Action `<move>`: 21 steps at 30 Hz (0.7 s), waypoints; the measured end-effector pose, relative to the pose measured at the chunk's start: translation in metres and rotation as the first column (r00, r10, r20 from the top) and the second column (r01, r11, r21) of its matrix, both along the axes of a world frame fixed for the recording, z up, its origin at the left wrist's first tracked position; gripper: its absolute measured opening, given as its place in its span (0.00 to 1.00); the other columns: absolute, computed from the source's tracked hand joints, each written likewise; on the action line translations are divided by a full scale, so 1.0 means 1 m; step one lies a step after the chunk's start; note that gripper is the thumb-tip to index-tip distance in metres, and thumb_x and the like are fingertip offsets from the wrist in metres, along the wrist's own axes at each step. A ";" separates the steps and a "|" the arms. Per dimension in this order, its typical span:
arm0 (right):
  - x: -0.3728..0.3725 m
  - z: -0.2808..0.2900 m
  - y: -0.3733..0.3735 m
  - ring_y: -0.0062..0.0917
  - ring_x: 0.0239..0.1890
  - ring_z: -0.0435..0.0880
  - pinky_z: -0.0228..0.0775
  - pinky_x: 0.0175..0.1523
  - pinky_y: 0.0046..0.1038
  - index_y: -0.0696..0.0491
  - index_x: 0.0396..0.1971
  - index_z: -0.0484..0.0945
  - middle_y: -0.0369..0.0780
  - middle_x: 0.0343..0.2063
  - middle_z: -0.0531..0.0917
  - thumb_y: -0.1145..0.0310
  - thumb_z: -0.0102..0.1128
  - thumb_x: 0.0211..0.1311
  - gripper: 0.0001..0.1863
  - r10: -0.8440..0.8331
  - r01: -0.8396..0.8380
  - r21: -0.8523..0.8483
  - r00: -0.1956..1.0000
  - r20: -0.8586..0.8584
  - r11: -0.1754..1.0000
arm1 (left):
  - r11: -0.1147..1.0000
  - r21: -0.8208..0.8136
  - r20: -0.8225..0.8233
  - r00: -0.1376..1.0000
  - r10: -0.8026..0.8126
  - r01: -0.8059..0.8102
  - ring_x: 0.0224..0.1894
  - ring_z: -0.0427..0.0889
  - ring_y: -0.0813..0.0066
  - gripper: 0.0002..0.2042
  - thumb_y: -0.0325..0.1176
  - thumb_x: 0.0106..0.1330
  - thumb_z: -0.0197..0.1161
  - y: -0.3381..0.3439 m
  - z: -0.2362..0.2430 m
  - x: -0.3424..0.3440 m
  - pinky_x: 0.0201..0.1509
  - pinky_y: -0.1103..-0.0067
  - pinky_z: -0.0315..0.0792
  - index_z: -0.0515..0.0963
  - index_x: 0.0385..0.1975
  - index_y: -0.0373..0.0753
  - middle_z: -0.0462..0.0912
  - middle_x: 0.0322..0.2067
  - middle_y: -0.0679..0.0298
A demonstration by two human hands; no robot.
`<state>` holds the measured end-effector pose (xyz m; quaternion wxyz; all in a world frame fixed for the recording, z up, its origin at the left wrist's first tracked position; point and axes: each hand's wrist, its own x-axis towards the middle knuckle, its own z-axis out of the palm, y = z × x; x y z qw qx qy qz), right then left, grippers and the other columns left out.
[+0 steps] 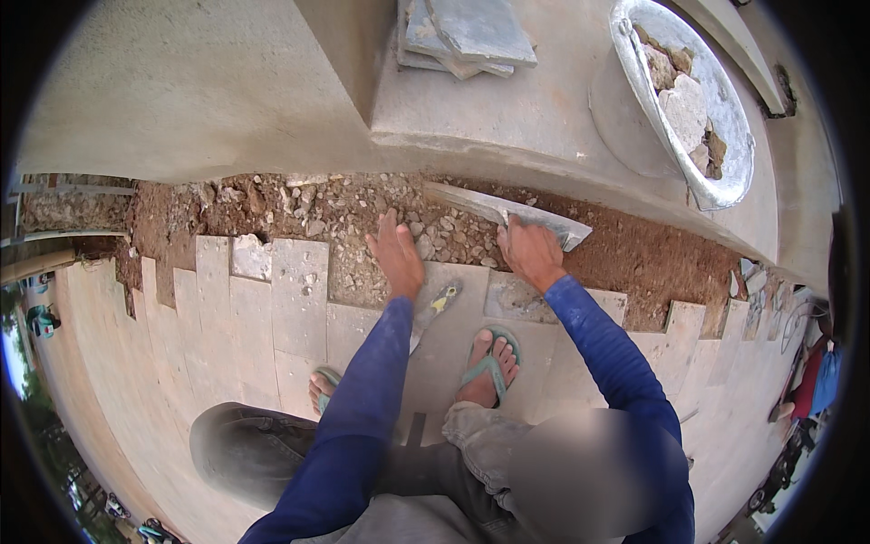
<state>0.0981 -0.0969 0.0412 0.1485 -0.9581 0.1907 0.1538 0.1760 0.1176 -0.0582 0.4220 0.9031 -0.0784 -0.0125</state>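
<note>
My right hand (527, 249) grips a long, flat grey piece (467, 199), which lies slanted along the trench of soil and stones. My left hand (396, 254) has its fingers apart over the loose gravel (353, 218), at or just above the stones; contact is hard to tell. A tool with a yellow-marked handle (444, 296) lies on the stone paving (358, 325) between my forearms, partly behind my left one. My sandalled feet (488, 367) rest on that paving.
A raised concrete ledge (489, 118) runs above the trench, carrying stacked grey slabs (467, 32) and a pale bucket (634, 145) of rubble. The paving has a stepped edge along the soil (652, 281). Small figures or objects (41, 317) show at the far left rim.
</note>
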 end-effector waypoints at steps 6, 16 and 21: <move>0.050 -0.007 -0.001 0.52 0.37 0.84 0.76 0.45 0.48 0.63 0.34 0.81 0.56 0.30 0.84 0.56 0.53 0.63 0.21 0.228 -0.221 0.124 0.972 -0.048 0.967 | 0.999 0.031 0.004 0.999 0.041 -0.041 0.67 0.64 0.46 0.30 0.51 0.77 0.33 -0.017 0.007 -0.011 0.75 0.52 0.41 0.65 0.64 0.30 0.69 0.62 0.44; 0.048 -0.018 -0.012 0.50 0.42 0.83 0.73 0.53 0.46 0.63 0.33 0.82 0.57 0.34 0.84 0.47 0.50 0.66 0.29 0.340 -0.285 0.248 0.916 -0.215 0.926 | 0.998 -0.031 0.054 0.997 0.053 -0.051 0.63 0.66 0.42 0.27 0.46 0.77 0.38 -0.025 0.017 -0.025 0.69 0.56 0.54 0.63 0.65 0.29 0.69 0.60 0.41; 0.037 -0.008 -0.029 0.50 0.38 0.83 0.72 0.50 0.46 0.60 0.29 0.82 0.55 0.28 0.83 0.42 0.45 0.69 0.33 0.271 -0.237 0.260 0.957 -0.103 0.936 | 0.998 -0.059 0.060 0.997 0.041 -0.038 0.64 0.65 0.43 0.27 0.46 0.77 0.38 -0.024 0.019 -0.023 0.68 0.57 0.55 0.64 0.64 0.29 0.69 0.61 0.42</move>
